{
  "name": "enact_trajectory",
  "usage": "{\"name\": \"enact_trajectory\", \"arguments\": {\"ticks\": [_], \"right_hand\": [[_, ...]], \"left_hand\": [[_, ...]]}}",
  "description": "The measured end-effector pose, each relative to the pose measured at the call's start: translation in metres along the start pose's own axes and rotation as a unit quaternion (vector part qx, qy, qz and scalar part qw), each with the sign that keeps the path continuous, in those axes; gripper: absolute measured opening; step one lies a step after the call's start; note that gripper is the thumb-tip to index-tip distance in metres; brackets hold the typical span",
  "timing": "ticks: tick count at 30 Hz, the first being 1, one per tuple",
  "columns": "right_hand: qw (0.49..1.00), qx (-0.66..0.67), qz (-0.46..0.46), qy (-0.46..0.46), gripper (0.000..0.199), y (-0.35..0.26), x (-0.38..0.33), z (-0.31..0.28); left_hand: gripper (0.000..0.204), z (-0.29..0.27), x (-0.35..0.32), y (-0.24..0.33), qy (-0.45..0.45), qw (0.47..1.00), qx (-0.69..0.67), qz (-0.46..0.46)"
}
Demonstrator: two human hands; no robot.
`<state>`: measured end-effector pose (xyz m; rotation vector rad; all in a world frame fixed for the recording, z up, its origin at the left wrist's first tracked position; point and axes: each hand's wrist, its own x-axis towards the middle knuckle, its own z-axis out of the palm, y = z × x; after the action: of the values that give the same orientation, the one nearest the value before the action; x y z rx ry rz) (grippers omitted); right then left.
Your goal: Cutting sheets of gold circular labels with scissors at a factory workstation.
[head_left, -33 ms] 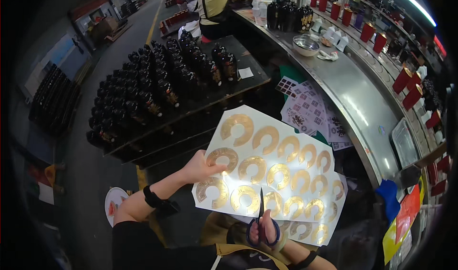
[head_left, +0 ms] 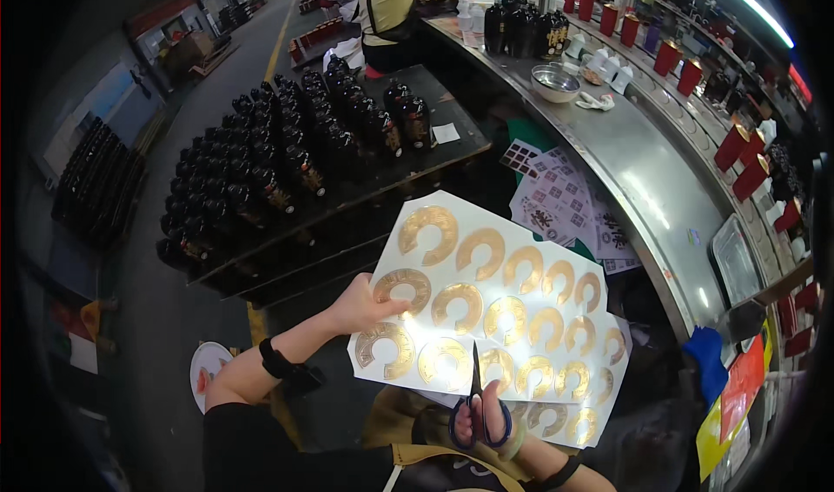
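Note:
My left hand [head_left: 360, 307] grips the left edge of a white sticker sheet [head_left: 417, 316], its thumb lying on the face. Rows of gold, C-shaped labels [head_left: 458, 308] cover the sheet. Closed around the dark handles of a pair of scissors [head_left: 476, 375] is my right hand [head_left: 488, 420], at the sheet's near edge. The blades point away from me, between two labels of the nearest row. A second sheet [head_left: 547, 421] with similar gold labels shows under the first, at its lower right.
Many black bottles [head_left: 261, 171] crowd a dark cart [head_left: 460, 140] at the far left. To the right curves a metal counter [head_left: 638, 175] bearing a steel bowl [head_left: 556, 82] and a tray [head_left: 738, 257]. Printed sheets [head_left: 560, 197] lie below it. A person [head_left: 391, 14] works at the back.
Almost nothing differs. The sheet and my left hand have shifted very slightly to the left; the scissors stay at the same place by the near edge.

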<state>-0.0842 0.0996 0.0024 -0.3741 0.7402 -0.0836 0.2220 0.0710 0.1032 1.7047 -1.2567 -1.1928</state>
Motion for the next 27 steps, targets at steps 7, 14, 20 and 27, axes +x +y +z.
{"name": "enact_trajectory", "arguments": {"ticks": [7, 14, 20, 27], "right_hand": [[0.982, 0.09, 0.129, -0.104, 0.096, -0.025, -0.017, -0.001], [0.965, -0.236, 0.083, -0.073, 0.084, -0.051, -0.022, -0.021], [0.922, -0.357, -0.087, -0.12, 0.079, -0.033, -0.015, -0.028], [0.951, -0.294, -0.061, -0.074, 0.087, -0.021, -0.009, -0.016]], "left_hand": [[0.028, 0.004, -0.008, 0.008, 0.015, 1.0, -0.025, 0.005], [0.03, 0.008, -0.008, 0.001, -0.017, 0.997, -0.069, 0.023], [0.035, 0.012, -0.011, -0.014, -0.05, 0.986, -0.156, -0.039], [0.036, 0.014, -0.011, -0.012, -0.035, 0.988, -0.127, -0.08]]}}
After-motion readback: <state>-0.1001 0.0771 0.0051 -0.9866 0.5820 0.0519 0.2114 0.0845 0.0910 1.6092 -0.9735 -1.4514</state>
